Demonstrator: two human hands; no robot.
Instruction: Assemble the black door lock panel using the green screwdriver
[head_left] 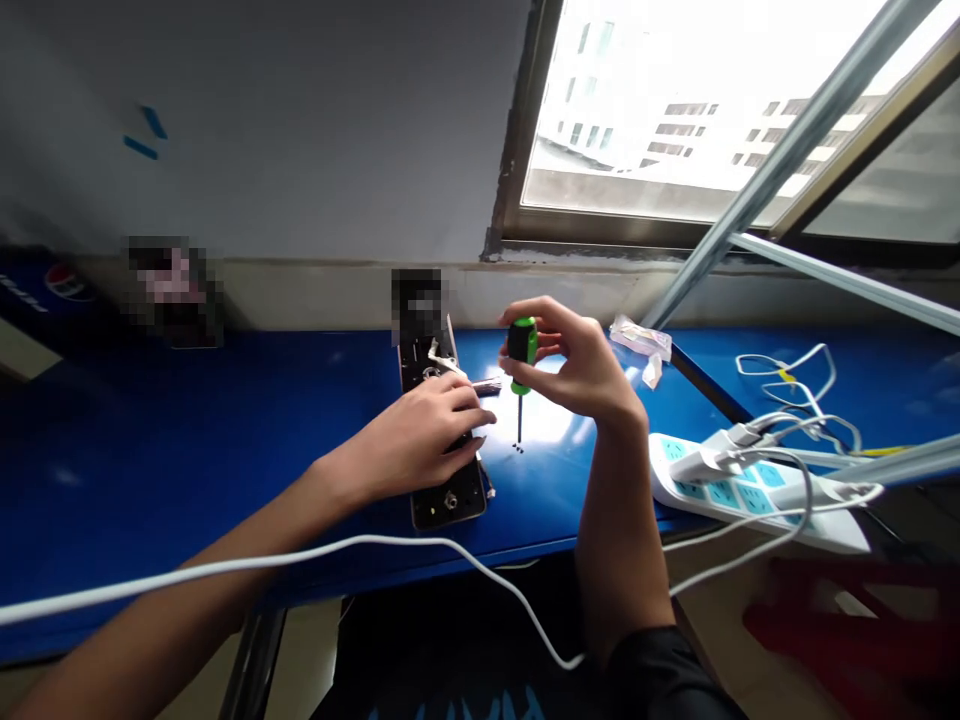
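Note:
My right hand [581,365] is closed round the green and black handle of a small screwdriver [521,360], held upright with its thin shaft pointing down at a few tiny dark screws [519,450] on the blue table [187,440]. My left hand [424,435] rests on a long black lock panel [439,420] lying flat on the table, fingers curled and pinched on its silver handle [486,387].
A white power strip [750,490] with plugs and white cables lies at the right table edge. A small clear plastic bag [640,338] lies behind my right hand. A white cable [300,557] runs along the front edge. Metal bars slant across the right, under a window.

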